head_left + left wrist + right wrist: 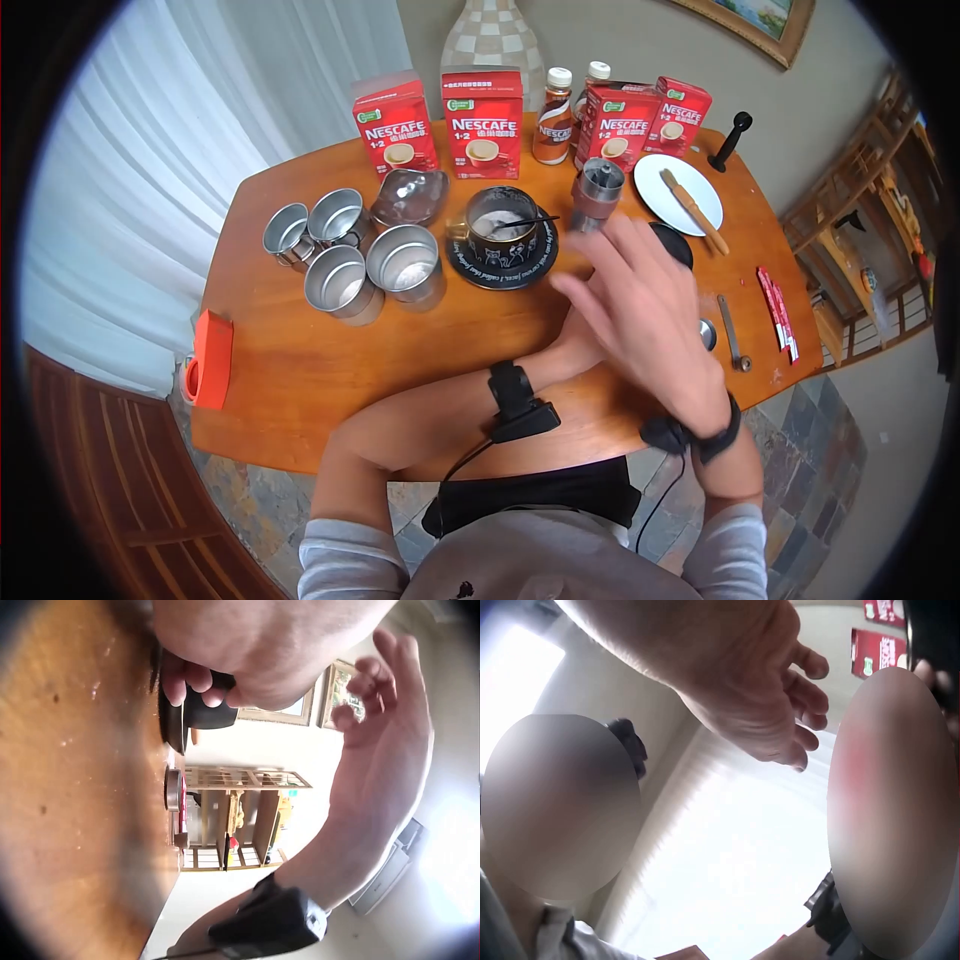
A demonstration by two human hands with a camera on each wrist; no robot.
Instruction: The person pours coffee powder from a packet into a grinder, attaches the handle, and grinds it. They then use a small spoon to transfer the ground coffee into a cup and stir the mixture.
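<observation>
My left hand (247,652) reaches forward with fingers curled round the lower part of a coffee grinder (600,185), a steel cylinder with a brown band and no lid. In the head view most of that hand is hidden behind my right hand (645,310). The right hand is raised above it, blurred, with fingers extended and nothing held; the right wrist view shows them loosely bent. Left of the grinder sits a black patterned cup (500,222) with a spoon in pale contents, on a black saucer (500,276). A dark round dish (673,243) shows beyond the right hand.
Several steel cups (405,262) and a clear container (410,196) stand left. Red Nescafe boxes (483,125) and bottles (552,120) line the back. A white plate (655,175) carries a brush (693,210). A metal crank (732,330) and red sachets (778,315) lie right.
</observation>
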